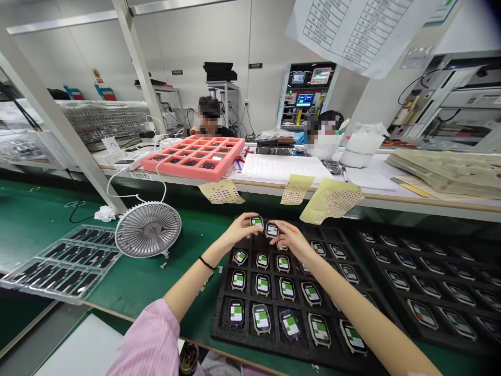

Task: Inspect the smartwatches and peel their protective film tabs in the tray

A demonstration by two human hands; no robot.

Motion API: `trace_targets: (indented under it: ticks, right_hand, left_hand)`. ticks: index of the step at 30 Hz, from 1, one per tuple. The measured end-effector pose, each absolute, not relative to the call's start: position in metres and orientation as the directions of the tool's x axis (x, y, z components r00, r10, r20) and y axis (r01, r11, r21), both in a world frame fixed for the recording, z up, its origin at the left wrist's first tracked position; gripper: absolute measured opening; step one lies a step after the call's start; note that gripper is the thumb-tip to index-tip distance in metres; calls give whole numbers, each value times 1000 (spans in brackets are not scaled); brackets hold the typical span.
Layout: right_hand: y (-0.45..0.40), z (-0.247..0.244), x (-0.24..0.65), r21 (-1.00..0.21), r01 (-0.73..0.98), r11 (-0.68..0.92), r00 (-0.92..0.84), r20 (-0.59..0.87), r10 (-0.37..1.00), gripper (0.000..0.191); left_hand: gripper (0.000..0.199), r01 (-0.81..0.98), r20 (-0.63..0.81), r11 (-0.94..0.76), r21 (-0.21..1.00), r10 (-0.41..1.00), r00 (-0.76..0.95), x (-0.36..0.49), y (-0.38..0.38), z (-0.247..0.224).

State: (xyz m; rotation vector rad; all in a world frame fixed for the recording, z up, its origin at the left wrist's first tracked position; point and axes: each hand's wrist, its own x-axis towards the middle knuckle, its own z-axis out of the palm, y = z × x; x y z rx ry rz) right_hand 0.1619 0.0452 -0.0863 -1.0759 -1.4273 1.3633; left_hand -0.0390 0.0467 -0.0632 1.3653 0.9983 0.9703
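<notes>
My left hand (241, 228) is closed on a smartwatch body (257, 222) with a lit green-and-white screen. Beside it, my right hand (288, 236) grips a second smartwatch body (271, 230), dark-rimmed with a lit screen, between thumb and fingers. An orange stick-like thing (289, 227) shows at the right hand's fingers. Both watches are held above the far rows of a black foam tray (217, 326). In its compartments lie several watch bodies, such as a light-rimmed one (262, 284), most with green-and-white screens. My right forearm hides some compartments.
A second black tray of watches (422, 312) lies to the right. On the left are a white fan (152, 230) and a clear plastic tray (84, 256) of dark parts. The shelf ahead carries a pink foam tray (225, 169); yellow sheets (332, 201) hang below. Two people sit beyond.
</notes>
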Motion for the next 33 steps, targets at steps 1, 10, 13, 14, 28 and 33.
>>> trace_targets:
  ticks: [1,10,13,14,28,33]
  right_hand:
    - [39,-78,170,-997,-75,-21,-258,-1,966,36]
    - [1,-41,201,-990,-122,70,-150,88,985,37]
    - [-2,-39,206,-992,-113,55,-94,66,993,33]
    - [-3,-38,208,-993,-112,46,-100,57,993,34]
    - [-13,-37,217,-988,-109,106,-304,134,943,38]
    - [-14,-36,215,-987,-94,129,-224,148,963,32]
  left_hand:
    - [54,-9,8,-5,1000,954,299,-33,43,-55]
    - [37,-74,138,-120,990,935,327,8,16,-21]
    - [36,-39,108,-100,994,933,342,14,14,-21]
    - [37,-36,105,-98,995,932,347,15,13,-21]
    - [36,-65,127,-111,992,917,378,19,3,-20]
    - [35,-68,123,-105,992,916,381,19,2,-19]
